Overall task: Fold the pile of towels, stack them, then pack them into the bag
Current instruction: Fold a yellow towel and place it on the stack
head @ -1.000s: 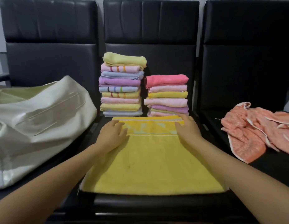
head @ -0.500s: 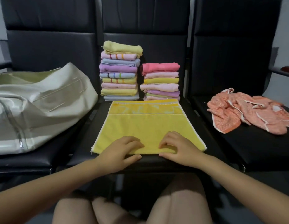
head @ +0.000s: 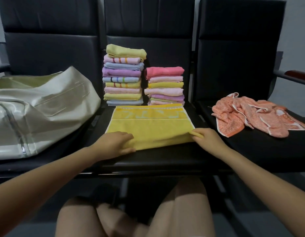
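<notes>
A yellow towel [head: 153, 124] lies flat on the middle black seat [head: 165, 159], its near edge lifted and folding away from me. My left hand [head: 114, 145] grips the near left corner. My right hand [head: 206, 137] pinches the near right corner. Behind the towel stand two stacks of folded towels, a taller one [head: 123, 75] on the left and a shorter one [head: 165, 86] on the right. A cream bag [head: 40, 110] lies slumped on the left seat. A crumpled orange towel [head: 256, 115] sits on the right seat.
Three black padded chairs stand in a row with tall backrests [head: 148, 23]. An armrest [head: 297, 76] sticks out at the far right. My knees [head: 134, 212] show below the front edge of the seat.
My hands slid from the towel's far edge to its near edge, then spread out to the near corners and lifted them. The view pulled back from the seat.
</notes>
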Demonstrator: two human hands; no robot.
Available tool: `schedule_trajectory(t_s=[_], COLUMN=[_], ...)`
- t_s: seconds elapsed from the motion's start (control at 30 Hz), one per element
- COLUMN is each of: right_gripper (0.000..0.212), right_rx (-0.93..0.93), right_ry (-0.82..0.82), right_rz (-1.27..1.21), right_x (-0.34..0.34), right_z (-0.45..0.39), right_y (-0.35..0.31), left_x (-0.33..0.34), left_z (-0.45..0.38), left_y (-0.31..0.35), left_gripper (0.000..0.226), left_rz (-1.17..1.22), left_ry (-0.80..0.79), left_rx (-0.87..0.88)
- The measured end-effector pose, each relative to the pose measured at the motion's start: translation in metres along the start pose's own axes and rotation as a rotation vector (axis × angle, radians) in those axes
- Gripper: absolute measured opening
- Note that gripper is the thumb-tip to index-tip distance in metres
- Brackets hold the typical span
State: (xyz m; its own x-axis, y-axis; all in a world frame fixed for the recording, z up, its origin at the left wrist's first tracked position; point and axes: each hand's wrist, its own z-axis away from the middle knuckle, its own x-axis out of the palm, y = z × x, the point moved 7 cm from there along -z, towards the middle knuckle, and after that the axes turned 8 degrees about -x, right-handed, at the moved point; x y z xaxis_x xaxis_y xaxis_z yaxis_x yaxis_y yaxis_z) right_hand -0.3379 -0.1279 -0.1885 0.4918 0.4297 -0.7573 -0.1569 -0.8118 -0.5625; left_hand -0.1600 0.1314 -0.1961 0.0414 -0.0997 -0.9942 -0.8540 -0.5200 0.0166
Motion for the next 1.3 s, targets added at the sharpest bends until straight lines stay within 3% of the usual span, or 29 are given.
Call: schedule_trajectory(t_s=[0.13,0.23,0.33,0.4,0.67,0.9,1.1,1.23,1.3], right_gripper=[0.014,0.019,0.044,0.040,0.023,0.034,0.035,0.039,0.045], right_rx=[0.084,0.121,0.173,0.198,0.251,0.293,0.355,0.369,0.399], right_ry=[0.073,0.132,0.205,0.214,0.206,0.213,0.064,0.124,0.153], right_rz=[-0.307,-0.323,-0.324,-0.292,-0.156,0.086,0.439,0.397,0.289], right_x=[-0.008,-0.006,-0.004,-0.008,-0.020,-0.010,0.025,0.030,0.026], right_z=[0.013,0.015,0.007,0.001,-0.040,-0.098,-0.115,-0.112,-0.108], right_y=[0.007,0.009,0.012,0.007,0.006,0.030,0.065,0.072,0.071], left_x=[-0.005,-0.012,-0.016,-0.021,-0.039,-0.021,0.017,0.023,0.019], left_z=[0.010,0.017,0.018,0.015,-0.028,-0.094,-0.118,-0.106,-0.103], left_y=[-0.030,-0.044,-0.044,-0.044,-0.067,-0.089,-0.097,-0.101,-0.099], left_gripper=[0.027,0.015,0.017,0.019,0.010,0.025,0.025,0.028,0.034], left_rz=[0.276,0.440,0.577,0.615,0.586,0.364,0.228,0.385,0.351], left_ry=[0.011,0.070,0.083,0.109,0.213,0.190,0.177,0.365,0.390], left_rx=[0.004,-0.127,-0.198,-0.250,-0.439,-0.514,-0.607,-0.660,-0.648])
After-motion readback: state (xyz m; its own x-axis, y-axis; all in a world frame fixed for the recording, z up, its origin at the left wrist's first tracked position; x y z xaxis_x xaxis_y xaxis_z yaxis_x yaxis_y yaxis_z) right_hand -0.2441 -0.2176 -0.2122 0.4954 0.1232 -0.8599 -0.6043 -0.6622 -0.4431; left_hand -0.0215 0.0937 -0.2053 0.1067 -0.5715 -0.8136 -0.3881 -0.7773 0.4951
